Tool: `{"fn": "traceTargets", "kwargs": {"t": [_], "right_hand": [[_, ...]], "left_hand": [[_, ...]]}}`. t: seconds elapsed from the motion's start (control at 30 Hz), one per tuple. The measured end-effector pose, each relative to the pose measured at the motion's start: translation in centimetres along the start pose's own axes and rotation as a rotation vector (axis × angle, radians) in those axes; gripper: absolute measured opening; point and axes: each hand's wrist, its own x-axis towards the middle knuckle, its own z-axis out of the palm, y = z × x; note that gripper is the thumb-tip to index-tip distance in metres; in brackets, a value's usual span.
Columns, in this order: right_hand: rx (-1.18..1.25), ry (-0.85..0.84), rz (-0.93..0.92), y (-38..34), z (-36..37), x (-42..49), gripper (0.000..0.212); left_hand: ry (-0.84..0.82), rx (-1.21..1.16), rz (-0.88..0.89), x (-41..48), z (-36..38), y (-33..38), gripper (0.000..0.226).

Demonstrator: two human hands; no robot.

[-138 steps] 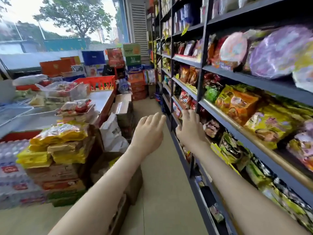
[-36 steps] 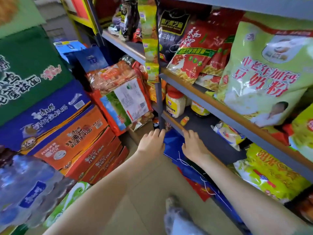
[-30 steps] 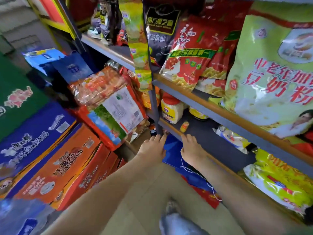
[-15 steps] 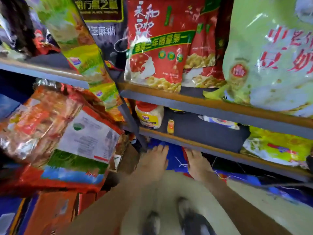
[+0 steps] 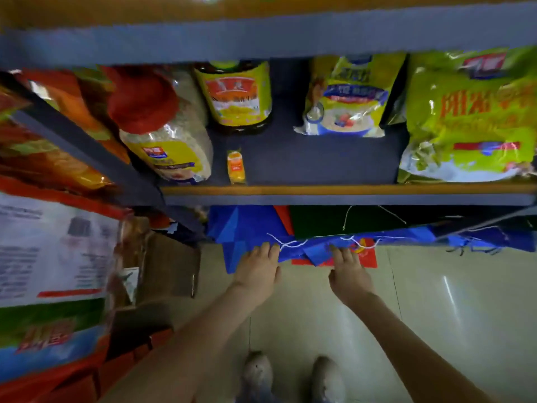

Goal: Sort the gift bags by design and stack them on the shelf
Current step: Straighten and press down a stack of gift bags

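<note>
Head view, centre frame: my left hand [image 5: 257, 269] lies flat, fingers straight, on the blue gift bags [image 5: 247, 225] poking out under the shelf board [image 5: 348, 196]. My right hand [image 5: 348, 271], fingers also straight, touches their front edge by the white string handles [image 5: 290, 244].

The shelf [image 5: 348, 191] had a red-lidded jar [image 5: 162, 132], a bottle [image 5: 236, 94], a tiny orange packet [image 5: 236, 167] and two pouches [image 5: 345, 97]; gift bags [image 5: 247, 225] lay flat on the tier below.
</note>
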Motion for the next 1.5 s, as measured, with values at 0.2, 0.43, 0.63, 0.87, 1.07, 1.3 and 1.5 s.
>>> {"fn": "traceTargets", "kwargs": {"t": [0.2,0.43,0.63,0.87,1.07,1.3,1.5], "right_hand": [[0.067,0.135,0.09,5.6,7.4,7.6,0.07],[0.023,0.36,0.095,11.1,13.7,16.2,0.09],[-0.134,0.494,0.129,14.9,17.5,20.7,0.074],[-0.251,0.608,-0.019,16.5,18.3,19.9,0.066],[-0.322,0.606,-0.074,16.3,17.5,19.2,0.056],[-0.394,0.471,0.069,17.0,16.9,20.5,0.069],[-0.5,0.55,-0.079,17.1,15.6,20.0,0.063]], "left_hand": [[0.137,0.036,0.119,9.6,7.6,3.4,0.055],[0.279,0.134,0.216,19.8,15.7,6.8,0.068],[0.364,0.253,0.24,25.4,19.9,7.9,0.068],[0.227,0.372,0.264,25.5,21.8,7.6,0.064],[0.285,0.392,0.287,25.1,21.5,7.2,0.056],[0.344,0.378,0.268,25.8,22.6,7.3,0.054],[0.444,0.341,0.266,25.5,21.6,7.8,0.058]]}}
